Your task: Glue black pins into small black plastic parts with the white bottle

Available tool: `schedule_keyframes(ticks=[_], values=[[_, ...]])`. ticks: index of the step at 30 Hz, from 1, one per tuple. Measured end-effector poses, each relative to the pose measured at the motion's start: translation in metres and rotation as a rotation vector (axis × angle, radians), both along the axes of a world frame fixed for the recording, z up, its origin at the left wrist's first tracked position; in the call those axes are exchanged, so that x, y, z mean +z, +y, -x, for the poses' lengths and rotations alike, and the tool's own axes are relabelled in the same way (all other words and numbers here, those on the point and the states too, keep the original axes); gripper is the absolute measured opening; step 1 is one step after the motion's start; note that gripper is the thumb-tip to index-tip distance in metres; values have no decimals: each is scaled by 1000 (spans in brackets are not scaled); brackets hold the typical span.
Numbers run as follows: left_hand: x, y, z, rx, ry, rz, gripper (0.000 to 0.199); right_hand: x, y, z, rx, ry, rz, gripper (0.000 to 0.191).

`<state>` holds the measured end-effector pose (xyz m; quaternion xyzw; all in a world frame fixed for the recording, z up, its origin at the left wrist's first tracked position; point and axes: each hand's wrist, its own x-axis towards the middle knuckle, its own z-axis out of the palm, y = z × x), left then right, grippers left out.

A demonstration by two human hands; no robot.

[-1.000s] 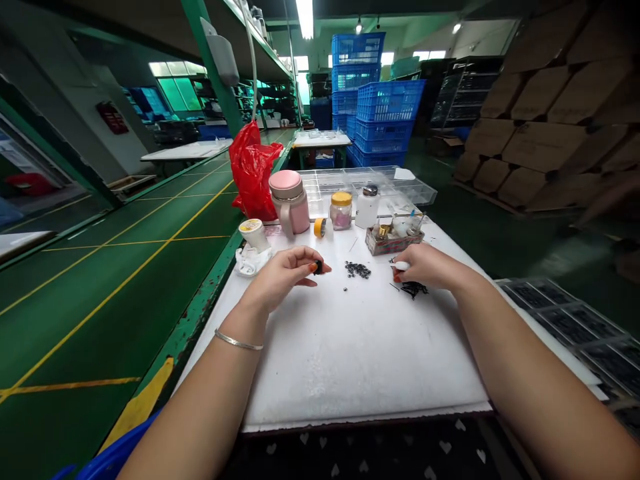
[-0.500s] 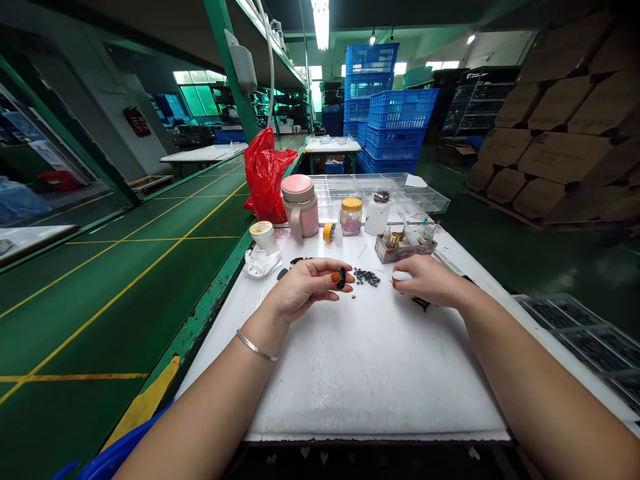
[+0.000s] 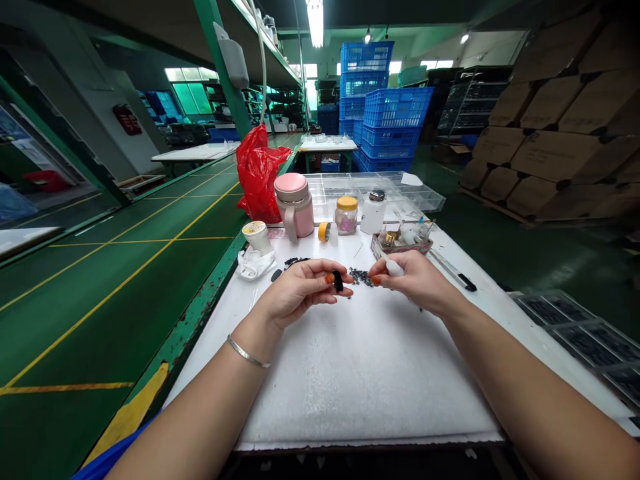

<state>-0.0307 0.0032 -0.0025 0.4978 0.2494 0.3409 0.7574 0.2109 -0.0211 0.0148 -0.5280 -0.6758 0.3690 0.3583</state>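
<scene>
My left hand [image 3: 303,288] holds a small black ring-like part [image 3: 338,281] between thumb and fingers, above the white work surface [image 3: 370,373]. A small white bottle [image 3: 395,267] with a thin tip is gripped in my right hand [image 3: 413,277], its tip pointing up and to the left. Between the hands and just beyond them lies a pile of small dark rings [image 3: 361,276]. More black parts [image 3: 296,261] sit behind my left hand, partly hidden by it.
Along the back stand a pink mug [image 3: 295,207], a yellow-lidded jar [image 3: 346,215], a white bottle [image 3: 373,212], yellow tape [image 3: 324,232] and a small box of items [image 3: 400,243]. A white tub [image 3: 257,236] and cloth [image 3: 255,264] are at left, a cutter [image 3: 453,270] at right.
My right hand has moved left with the white bottle, closer to my left hand, and the bottle now tilts with its tip up. The black part has turned slightly. The whole view has shifted a little.
</scene>
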Motion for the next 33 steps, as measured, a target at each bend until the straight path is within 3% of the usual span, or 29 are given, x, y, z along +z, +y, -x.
schedule_keyframes(ticks=[10, 16, 23, 26, 30, 33], values=[[2, -1, -3, 33, 25, 14, 24, 2, -9, 8, -1, 3, -90, 12], [2, -1, -6, 65, 66, 4, 30, 4, -14, 10, -1, -56, -235, 9], [3, -1, -7, 98, 132, -26, 30, 2, -15, 12, 23, -92, -245, 12], [1, -2, -9, 71, 319, -158, 27, 2, -14, 11, 19, -97, -255, 14], [-5, -4, -12, -98, 782, -486, 18, 2, -13, 11, -18, -112, -271, 17], [-8, -4, -13, -146, 930, -598, 15, 1, -11, 11, -46, -130, -269, 17]])
